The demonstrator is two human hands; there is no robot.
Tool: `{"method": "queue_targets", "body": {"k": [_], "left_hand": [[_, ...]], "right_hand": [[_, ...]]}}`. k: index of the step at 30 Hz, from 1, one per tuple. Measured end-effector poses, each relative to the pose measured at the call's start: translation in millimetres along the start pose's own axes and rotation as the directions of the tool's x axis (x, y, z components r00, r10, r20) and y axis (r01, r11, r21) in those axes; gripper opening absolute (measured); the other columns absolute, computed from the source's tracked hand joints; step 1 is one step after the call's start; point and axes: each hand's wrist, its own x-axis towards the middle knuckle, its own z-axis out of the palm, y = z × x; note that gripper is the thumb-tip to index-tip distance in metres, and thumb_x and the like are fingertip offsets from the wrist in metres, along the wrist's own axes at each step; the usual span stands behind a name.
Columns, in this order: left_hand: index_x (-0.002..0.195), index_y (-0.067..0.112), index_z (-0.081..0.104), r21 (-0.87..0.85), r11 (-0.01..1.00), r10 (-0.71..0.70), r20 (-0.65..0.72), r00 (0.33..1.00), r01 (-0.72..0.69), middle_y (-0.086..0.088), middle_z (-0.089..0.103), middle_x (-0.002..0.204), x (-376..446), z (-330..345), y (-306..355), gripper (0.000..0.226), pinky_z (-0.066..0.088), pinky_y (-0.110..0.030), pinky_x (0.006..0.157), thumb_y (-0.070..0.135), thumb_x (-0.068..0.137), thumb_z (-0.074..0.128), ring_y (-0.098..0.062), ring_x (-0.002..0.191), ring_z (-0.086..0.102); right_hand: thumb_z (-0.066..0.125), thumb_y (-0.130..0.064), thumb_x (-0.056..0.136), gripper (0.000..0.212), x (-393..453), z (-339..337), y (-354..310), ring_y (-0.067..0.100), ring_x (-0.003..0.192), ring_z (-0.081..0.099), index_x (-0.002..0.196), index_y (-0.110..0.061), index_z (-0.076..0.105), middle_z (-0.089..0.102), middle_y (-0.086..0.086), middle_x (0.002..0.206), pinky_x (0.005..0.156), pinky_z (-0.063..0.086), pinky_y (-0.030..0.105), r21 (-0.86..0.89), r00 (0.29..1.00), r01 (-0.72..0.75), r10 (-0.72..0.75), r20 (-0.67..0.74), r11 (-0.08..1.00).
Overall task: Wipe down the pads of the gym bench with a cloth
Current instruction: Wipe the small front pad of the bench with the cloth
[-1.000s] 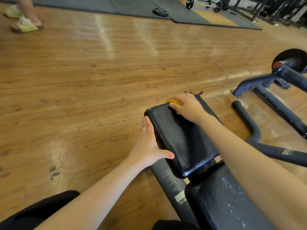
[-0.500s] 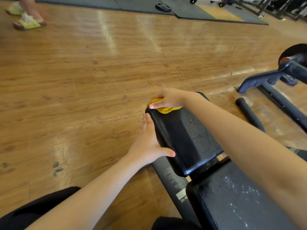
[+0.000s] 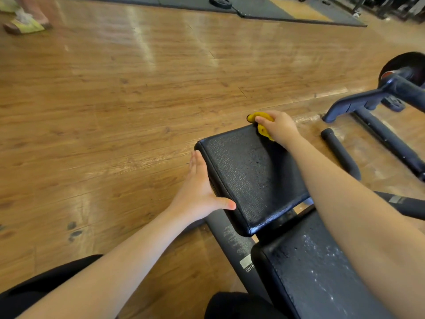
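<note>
Your right hand (image 3: 279,126) gripped the yellow cloth (image 3: 261,122) at the pad's (image 3: 250,173) far edge. Your left hand (image 3: 199,192) lay against its left side, fingers straight.

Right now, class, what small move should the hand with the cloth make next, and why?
Probably draw the right hand back along the seat pad, toward the person. It grips the yellow cloth at the pad's far edge, so most of the pad lies nearer. The left hand lies flat against the pad's side.
</note>
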Motion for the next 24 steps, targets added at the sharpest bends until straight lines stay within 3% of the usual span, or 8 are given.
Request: {"method": "queue_targets", "body": {"k": [2,5,8,12,17,20,24], "left_hand": [[0.141,0.014,-0.027,-0.002,1.0,0.0,0.001,1.0,0.0,0.0,-0.03,0.151,-1,0,0,0.139,-0.002,-0.027,0.114,0.04,0.061,0.083,-0.01,0.14,-0.02],[0.14,0.013,-0.029,0.007,1.0,0.004,0.005,1.0,-0.004,-0.001,-0.03,0.151,-1,-1,2,0.139,0.001,-0.03,0.116,0.041,0.062,0.083,-0.012,0.141,-0.019],[0.14,0.012,-0.029,-0.002,1.0,0.0,0.008,1.0,0.0,-0.003,-0.031,0.15,0,-1,4,0.14,0.001,-0.031,0.116,0.039,0.061,0.083,-0.013,0.141,-0.019],[0.14,0.011,-0.028,-0.012,1.0,-0.01,-0.001,1.0,0.01,-0.004,-0.031,0.15,1,-1,4,0.141,0.001,-0.032,0.116,0.037,0.06,0.085,-0.014,0.141,-0.019],[0.141,0.012,-0.027,-0.034,0.999,-0.003,-0.025,1.0,0.002,-0.002,-0.031,0.15,0,2,3,0.141,0.001,-0.029,0.114,0.037,0.06,0.085,-0.013,0.14,-0.019],[0.142,0.013,-0.026,-0.02,1.0,0.009,-0.041,0.999,-0.01,-0.003,-0.028,0.152,-1,3,2,0.14,0.002,-0.028,0.113,0.038,0.059,0.085,-0.012,0.141,-0.018],[0.142,0.013,-0.027,0.011,1.0,-0.002,-0.033,0.999,0.002,-0.001,-0.029,0.151,-1,1,3,0.14,0.005,-0.03,0.115,0.041,0.06,0.083,-0.011,0.141,-0.019]], "right_hand": [[0.057,-0.033,0.088,0.03,-5,-5,2,0.013,0.074,0.057,0.114,-0.018,0.062,0.063,0.0,0.088,0.068,0.047,0.026,0.075,0.997,-0.066,0.069,-0.039,0.995],[0.057,-0.029,0.089,0.03,-21,-13,19,0.007,0.061,0.054,0.116,-0.016,0.06,0.06,-0.005,0.074,0.045,0.044,0.013,0.137,0.982,-0.166,0.176,-0.064,0.977],[0.052,-0.036,0.091,0.036,-45,-19,35,0.028,0.084,0.06,0.108,-0.006,0.061,0.065,0.012,0.091,0.068,0.047,0.03,-0.032,0.967,-0.232,0.227,-0.112,0.972],[0.047,-0.035,0.093,0.041,-72,-19,47,0.033,0.103,0.057,0.128,-0.014,0.051,0.061,0.017,0.115,0.086,0.043,0.036,-0.124,0.971,-0.215,0.199,-0.131,0.969],[0.04,-0.032,0.096,0.044,-72,-16,39,0.027,0.127,0.043,0.139,-0.022,0.038,0.045,0.007,0.142,0.1,0.033,0.032,-0.148,0.989,-0.121,0.106,-0.105,0.982],[0.04,-0.026,0.097,0.043,-68,1,7,0.022,0.139,0.028,0.14,-0.017,0.038,0.028,0.004,0.152,0.111,0.021,0.033,-0.27,0.997,0.022,-0.041,-0.066,0.963],[0.039,-0.025,0.098,0.046,-106,41,-38,0.013,0.144,0.011,0.142,-0.02,0.031,0.017,-0.002,0.155,0.116,0.005,0.036,-0.293,0.947,0.307,-0.259,0.19,0.905]]}}
